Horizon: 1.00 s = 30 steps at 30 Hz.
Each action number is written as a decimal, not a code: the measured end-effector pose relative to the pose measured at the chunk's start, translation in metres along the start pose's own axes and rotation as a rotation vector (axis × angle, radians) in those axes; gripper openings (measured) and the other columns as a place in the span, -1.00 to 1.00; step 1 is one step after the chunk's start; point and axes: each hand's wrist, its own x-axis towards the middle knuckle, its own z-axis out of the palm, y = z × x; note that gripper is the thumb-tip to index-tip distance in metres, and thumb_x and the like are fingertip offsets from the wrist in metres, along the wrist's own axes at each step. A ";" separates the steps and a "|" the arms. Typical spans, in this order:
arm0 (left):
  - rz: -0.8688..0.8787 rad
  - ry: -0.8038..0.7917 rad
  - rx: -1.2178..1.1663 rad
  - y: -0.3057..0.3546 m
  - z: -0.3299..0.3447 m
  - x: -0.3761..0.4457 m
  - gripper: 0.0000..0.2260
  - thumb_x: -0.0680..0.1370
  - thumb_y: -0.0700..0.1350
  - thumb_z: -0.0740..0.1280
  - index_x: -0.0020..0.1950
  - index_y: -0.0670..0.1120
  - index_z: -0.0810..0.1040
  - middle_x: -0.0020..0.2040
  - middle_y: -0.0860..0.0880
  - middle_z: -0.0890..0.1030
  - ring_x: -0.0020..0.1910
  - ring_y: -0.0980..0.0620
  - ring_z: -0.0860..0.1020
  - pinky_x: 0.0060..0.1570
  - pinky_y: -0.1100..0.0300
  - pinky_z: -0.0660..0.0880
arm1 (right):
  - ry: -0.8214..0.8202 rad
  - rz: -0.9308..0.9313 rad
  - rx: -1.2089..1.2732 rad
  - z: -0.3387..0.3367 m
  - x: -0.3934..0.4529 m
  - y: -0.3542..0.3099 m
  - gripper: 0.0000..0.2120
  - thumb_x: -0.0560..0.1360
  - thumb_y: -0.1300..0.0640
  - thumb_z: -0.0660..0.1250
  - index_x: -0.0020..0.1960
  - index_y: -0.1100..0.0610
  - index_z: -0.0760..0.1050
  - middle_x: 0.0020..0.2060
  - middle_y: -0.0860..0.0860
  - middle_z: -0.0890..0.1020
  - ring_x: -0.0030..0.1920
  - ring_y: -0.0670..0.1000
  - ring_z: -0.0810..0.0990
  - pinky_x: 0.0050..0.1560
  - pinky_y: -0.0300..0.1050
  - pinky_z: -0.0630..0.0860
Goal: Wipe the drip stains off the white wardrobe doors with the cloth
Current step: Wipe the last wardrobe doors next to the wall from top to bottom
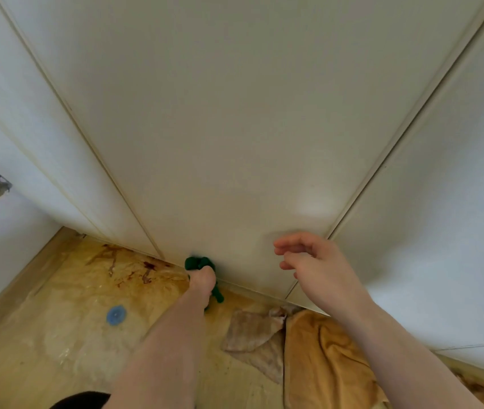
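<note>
Left hand (pixel 202 280) has its grip curled round a bunched dark green cloth (pixel 198 263), pressed against the white wardrobe door (pixel 235 128) near its bottom edge (six o'clock). Right hand (pixel 317 267) hovers at four o'clock, fingers loosely open, holding nothing.

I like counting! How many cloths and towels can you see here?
3. A green cloth in the left hand against the wardrobe door; a beige rag on the floor; an orange towel beside it. More may lie out of view.
</note>
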 end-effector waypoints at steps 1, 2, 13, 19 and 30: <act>-0.013 -0.025 -0.041 0.000 0.005 -0.009 -0.72 0.64 -0.15 0.16 0.34 -0.20 0.38 0.18 -0.22 0.50 0.14 -0.19 0.51 0.29 -0.04 0.47 | 0.006 -0.001 -0.001 -0.001 0.000 0.000 -0.70 0.59 0.24 0.25 0.01 -0.12 0.64 -0.05 -0.21 0.70 -0.02 -0.16 0.68 -0.10 -0.23 0.50; -0.018 -0.045 -0.055 -0.002 0.009 -0.015 -0.80 0.65 -0.16 0.15 0.24 -0.20 0.41 0.10 -0.20 0.50 0.06 -0.17 0.51 0.27 -0.02 0.48 | 0.012 -0.001 0.000 -0.003 0.000 0.000 -0.70 0.58 0.24 0.25 0.00 -0.12 0.65 -0.06 -0.20 0.70 -0.02 -0.16 0.68 -0.10 -0.21 0.50; -0.004 -0.525 0.192 -0.061 0.108 -0.099 -0.54 0.62 -0.15 0.17 0.53 -0.05 0.30 0.21 -0.11 0.58 0.16 -0.10 0.57 0.28 -0.07 0.52 | 0.031 -0.017 0.008 -0.029 -0.017 0.005 -0.66 0.57 0.26 0.22 0.06 -0.14 0.63 -0.02 -0.20 0.69 0.01 -0.14 0.66 0.02 -0.19 0.52; -0.003 -0.498 0.090 -0.066 0.099 -0.121 -0.52 0.63 -0.22 0.17 0.56 -0.06 0.24 0.31 -0.14 0.51 0.24 -0.13 0.51 0.36 -0.10 0.45 | 0.060 0.010 0.045 -0.045 -0.027 0.008 -0.66 0.56 0.29 0.21 0.07 -0.08 0.63 -0.03 -0.16 0.71 0.01 -0.09 0.67 -0.03 -0.21 0.49; 0.056 0.043 -0.037 -0.043 0.013 -0.046 -0.55 0.55 -0.27 0.18 0.45 -0.32 0.39 0.27 -0.27 0.53 0.20 -0.26 0.52 0.33 -0.12 0.46 | 0.046 -0.002 0.078 -0.036 -0.026 -0.002 -0.69 0.60 0.24 0.19 0.06 -0.08 0.64 -0.03 -0.16 0.69 0.01 -0.10 0.67 -0.13 -0.26 0.48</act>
